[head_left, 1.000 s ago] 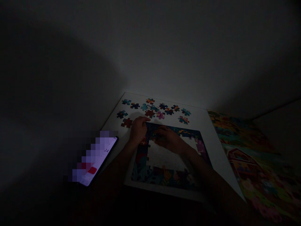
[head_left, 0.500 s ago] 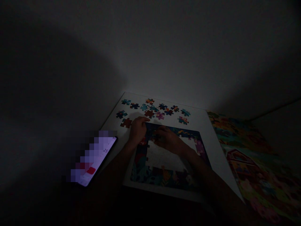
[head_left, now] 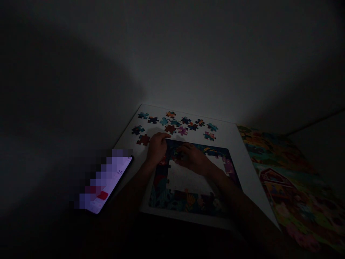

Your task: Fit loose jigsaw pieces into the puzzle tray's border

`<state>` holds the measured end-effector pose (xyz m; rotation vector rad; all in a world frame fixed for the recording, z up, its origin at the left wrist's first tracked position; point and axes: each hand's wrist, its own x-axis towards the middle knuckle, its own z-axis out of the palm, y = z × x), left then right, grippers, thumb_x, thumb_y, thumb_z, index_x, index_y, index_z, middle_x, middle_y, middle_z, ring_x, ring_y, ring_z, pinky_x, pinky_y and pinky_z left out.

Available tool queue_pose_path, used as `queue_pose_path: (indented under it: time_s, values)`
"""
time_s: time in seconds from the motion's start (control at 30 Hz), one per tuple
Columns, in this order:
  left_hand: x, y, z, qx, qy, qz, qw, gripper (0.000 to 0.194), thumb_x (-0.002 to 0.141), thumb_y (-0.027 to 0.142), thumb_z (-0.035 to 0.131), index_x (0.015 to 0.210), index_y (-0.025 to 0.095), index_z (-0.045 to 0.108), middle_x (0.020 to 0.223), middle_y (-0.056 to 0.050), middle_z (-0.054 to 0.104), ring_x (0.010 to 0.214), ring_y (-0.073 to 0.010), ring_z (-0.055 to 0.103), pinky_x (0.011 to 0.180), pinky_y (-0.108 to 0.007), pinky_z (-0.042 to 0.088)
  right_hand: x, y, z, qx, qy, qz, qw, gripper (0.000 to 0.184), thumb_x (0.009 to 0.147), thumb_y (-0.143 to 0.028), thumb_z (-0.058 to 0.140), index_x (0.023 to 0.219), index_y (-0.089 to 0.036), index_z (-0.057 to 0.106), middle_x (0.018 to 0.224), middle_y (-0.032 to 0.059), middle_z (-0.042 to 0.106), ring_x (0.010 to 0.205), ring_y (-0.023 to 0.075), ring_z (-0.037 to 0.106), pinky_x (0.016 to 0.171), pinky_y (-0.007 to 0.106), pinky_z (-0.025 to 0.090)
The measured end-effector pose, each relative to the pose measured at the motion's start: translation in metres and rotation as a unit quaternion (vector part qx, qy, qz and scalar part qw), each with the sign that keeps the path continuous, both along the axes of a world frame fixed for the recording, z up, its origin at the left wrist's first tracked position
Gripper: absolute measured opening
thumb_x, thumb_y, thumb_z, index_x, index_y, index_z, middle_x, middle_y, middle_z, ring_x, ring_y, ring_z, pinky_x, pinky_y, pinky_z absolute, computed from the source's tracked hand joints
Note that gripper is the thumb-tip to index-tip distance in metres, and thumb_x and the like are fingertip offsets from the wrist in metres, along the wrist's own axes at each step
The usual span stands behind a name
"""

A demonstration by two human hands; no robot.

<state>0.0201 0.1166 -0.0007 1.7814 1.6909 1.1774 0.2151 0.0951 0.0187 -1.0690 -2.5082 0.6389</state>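
A partly built jigsaw puzzle [head_left: 188, 199] lies on a white board [head_left: 242, 158]; its coloured border is joined and its middle is bare white. My left hand [head_left: 157, 147] rests on the puzzle's upper left corner, fingers laid flat across the border. My right hand [head_left: 194, 158] sits just to its right, fingertips closed on a dark puzzle piece [head_left: 178, 154] at the inner top left of the border. Several loose pieces [head_left: 183, 124] lie in rows beyond the hands, with a dark red piece [head_left: 143, 139] nearest my left hand.
The room is very dark. A lit phone [head_left: 107, 183] lies left of the board. A colourful picture sheet [head_left: 291, 187] spreads out to the right. A plain wall stands behind the board.
Both hands stay at the puzzle's top left corner with only slight finger shifts. The view has drifted a little, and the number on the phone changed.
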Motion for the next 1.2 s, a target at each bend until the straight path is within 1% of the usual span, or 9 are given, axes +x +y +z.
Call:
queue_pose_path:
  time_s: [0.1,0.27,0.43,0.57,0.7,0.8,0.9,1.03,1.2]
  values:
    - [-0.0001,0.0000,-0.0001,0.001,-0.001,0.000,1.000,0.038,0.079,0.000,0.042,0.090,0.020,0.073,0.097,-0.005,0.072,0.098,-0.0198,0.065,0.096,-0.036,0.051,-0.0001,0.0002,-0.0004,0.012,0.007,0.000,1.000,0.023,0.086,-0.030,0.069,0.104,-0.019,0.061,0.104,0.0107,0.061,0.101,0.0261,0.057,0.087,0.041,0.047]
    - [-0.0004,-0.0004,0.0000,-0.004,0.003,0.000,1.000,0.039,0.079,0.000,0.042,0.092,0.020,0.074,0.097,-0.005,0.072,0.098,-0.0200,0.065,0.094,-0.036,0.051,-0.0005,0.0013,-0.0024,0.043,0.002,-0.017,0.999,0.028,0.084,-0.036,0.072,0.105,-0.020,0.062,0.104,0.0106,0.062,0.100,0.0273,0.057,0.087,0.042,0.046]
    - [-0.0002,0.0005,-0.0002,-0.004,0.003,0.001,1.000,0.039,0.080,0.000,0.042,0.091,0.019,0.074,0.098,-0.006,0.072,0.100,-0.0208,0.065,0.096,-0.036,0.050,-0.0023,0.0002,-0.0029,0.024,0.006,-0.016,1.000,0.025,0.085,-0.030,0.070,0.106,-0.019,0.061,0.103,0.0103,0.062,0.100,0.0255,0.057,0.087,0.041,0.047]
    - [-0.0001,0.0012,-0.0007,-0.010,0.002,0.002,1.000,0.040,0.078,-0.001,0.042,0.091,0.020,0.074,0.098,-0.004,0.072,0.100,-0.0203,0.065,0.096,-0.036,0.050,-0.0039,-0.0006,-0.0038,0.011,0.021,-0.028,0.999,0.026,0.085,-0.031,0.069,0.107,-0.020,0.060,0.105,0.0093,0.062,0.102,0.0252,0.057,0.089,0.041,0.046]
    - [-0.0003,0.0012,-0.0014,-0.009,0.007,0.003,1.000,0.039,0.079,-0.001,0.043,0.091,0.020,0.073,0.099,-0.004,0.072,0.100,-0.0200,0.065,0.098,-0.036,0.050,-0.0042,-0.0007,-0.0038,0.004,0.028,-0.038,0.999,0.029,0.083,-0.031,0.070,0.109,-0.021,0.060,0.106,0.0087,0.062,0.101,0.0257,0.057,0.088,0.041,0.045]
    - [-0.0006,0.0011,-0.0016,-0.007,0.009,0.003,1.000,0.039,0.079,-0.001,0.043,0.090,0.020,0.073,0.099,-0.004,0.072,0.100,-0.0201,0.065,0.098,-0.036,0.049,-0.0039,-0.0008,-0.0025,0.001,0.023,-0.040,0.999,0.028,0.083,-0.031,0.071,0.106,-0.020,0.060,0.104,0.0092,0.062,0.098,0.0257,0.057,0.086,0.040,0.045]
    - [-0.0007,0.0011,-0.0013,-0.006,0.011,-0.001,1.000,0.039,0.078,-0.002,0.043,0.091,0.020,0.074,0.099,-0.004,0.072,0.100,-0.0202,0.065,0.097,-0.035,0.049,-0.0027,-0.0004,-0.0017,0.007,0.008,-0.045,0.999,0.029,0.083,-0.035,0.071,0.104,-0.019,0.060,0.101,0.0100,0.061,0.095,0.0259,0.057,0.083,0.040,0.044]
    - [-0.0003,0.0010,-0.0008,-0.002,0.018,-0.002,1.000,0.038,0.079,0.000,0.043,0.091,0.019,0.074,0.099,-0.005,0.071,0.100,-0.0210,0.065,0.097,-0.036,0.049,-0.0002,0.0011,-0.0039,0.031,-0.010,-0.046,0.998,0.035,0.084,-0.044,0.071,0.105,-0.018,0.062,0.101,0.0114,0.061,0.096,0.0281,0.056,0.084,0.042,0.044]
    - [0.0003,0.0000,0.0005,-0.002,0.029,-0.010,1.000,0.037,0.079,0.000,0.045,0.092,0.019,0.074,0.099,-0.005,0.070,0.101,-0.0214,0.063,0.098,-0.037,0.048,0.0011,0.0018,-0.0061,0.051,-0.026,-0.047,0.997,0.038,0.084,-0.050,0.070,0.104,-0.018,0.061,0.101,0.0109,0.061,0.095,0.0273,0.056,0.082,0.041,0.044]
